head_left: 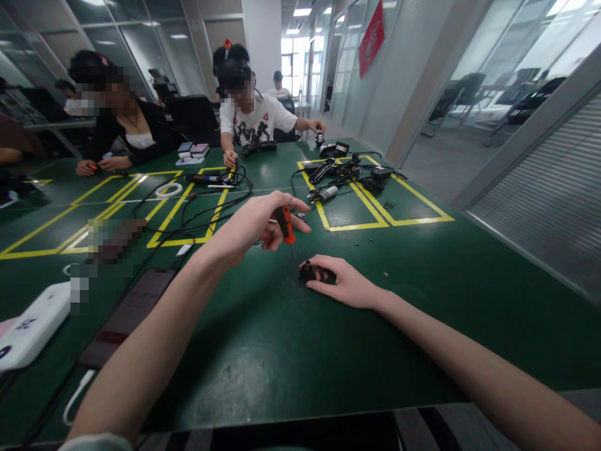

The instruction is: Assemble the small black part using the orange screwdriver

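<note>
My left hand [267,219] is raised over the table, thumb and bent fingers closed on the handle of a screwdriver [287,227], with other fingers stretched out. The handle is orange and black, and its thin shaft slants down towards a black part. That black part [307,273] has a rounded base with a short upright post and lies on the green table [263,351]. Around it curls my right hand [345,282], fingers on the far side and thumb on the near side. Where the screwdriver's tip ends beside the part is hard to make out.
Black cables and tools [338,172] lie inside yellow tape outlines ahead. A phone [129,313] and a white power bank [35,326] with cables lie at left. Two people [256,119] sit across the table, handling objects. A small dark bit [389,205] lies at right.
</note>
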`<state>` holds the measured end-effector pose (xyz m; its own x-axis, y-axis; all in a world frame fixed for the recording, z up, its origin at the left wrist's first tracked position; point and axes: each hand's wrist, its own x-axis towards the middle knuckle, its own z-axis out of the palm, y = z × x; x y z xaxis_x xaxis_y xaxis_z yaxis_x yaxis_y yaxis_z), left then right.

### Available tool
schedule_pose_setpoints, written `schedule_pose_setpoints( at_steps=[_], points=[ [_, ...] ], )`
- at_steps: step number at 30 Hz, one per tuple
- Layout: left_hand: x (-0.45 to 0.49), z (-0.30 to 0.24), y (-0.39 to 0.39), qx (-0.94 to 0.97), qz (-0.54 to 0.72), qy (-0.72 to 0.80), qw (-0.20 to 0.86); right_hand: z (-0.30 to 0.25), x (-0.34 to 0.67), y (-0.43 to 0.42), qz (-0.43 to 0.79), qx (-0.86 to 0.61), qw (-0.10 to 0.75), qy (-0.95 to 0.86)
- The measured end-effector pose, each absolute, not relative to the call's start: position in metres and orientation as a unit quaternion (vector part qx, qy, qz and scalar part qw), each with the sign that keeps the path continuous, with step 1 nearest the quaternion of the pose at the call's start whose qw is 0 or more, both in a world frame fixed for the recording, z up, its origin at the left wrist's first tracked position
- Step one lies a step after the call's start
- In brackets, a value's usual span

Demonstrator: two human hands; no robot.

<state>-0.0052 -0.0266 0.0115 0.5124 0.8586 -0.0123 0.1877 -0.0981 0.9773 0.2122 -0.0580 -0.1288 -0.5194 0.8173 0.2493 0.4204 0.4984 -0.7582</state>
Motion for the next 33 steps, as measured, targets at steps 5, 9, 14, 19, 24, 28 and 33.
schedule_pose_setpoints(
  at_steps=[5, 9, 14, 19, 24, 28, 33],
  points=[
    [-0.0071, 0.0102, -0.0220, 0.655, 0.274, 0.347, 0.613, -0.1296, 0.2124, -0.0576, 0.322, -0.383, 0.307, -0.810],
    [-0.0071, 0.0088, -0.0198, 0.624, 0.256, 0.310, 0.670, -0.1305, 0.2122, -0.0572, 0.321, -0.382, 0.309, -0.809],
    [-0.0063, 0.0073, -0.0206, 0.620, 0.264, 0.307, 0.672, -0.1318, 0.2124, -0.0570, 0.322, -0.382, 0.310, -0.809],
    [-0.0068, 0.0069, -0.0226, 0.624, 0.276, 0.316, 0.659, -0.1322, 0.2127, -0.0571, 0.322, -0.383, 0.312, -0.808],
    [-0.0068, 0.0069, -0.0227, 0.625, 0.275, 0.314, 0.659, -0.1317, 0.2121, -0.0573, 0.325, -0.384, 0.314, -0.806],
    [-0.0062, 0.0081, -0.0211, 0.606, 0.273, 0.308, 0.680, -0.1315, 0.2122, -0.0575, 0.323, -0.377, 0.316, -0.808],
    [-0.0066, 0.0076, -0.0202, 0.605, 0.271, 0.317, 0.678, -0.1310, 0.2125, -0.0573, 0.320, -0.381, 0.310, -0.811]
  ],
)
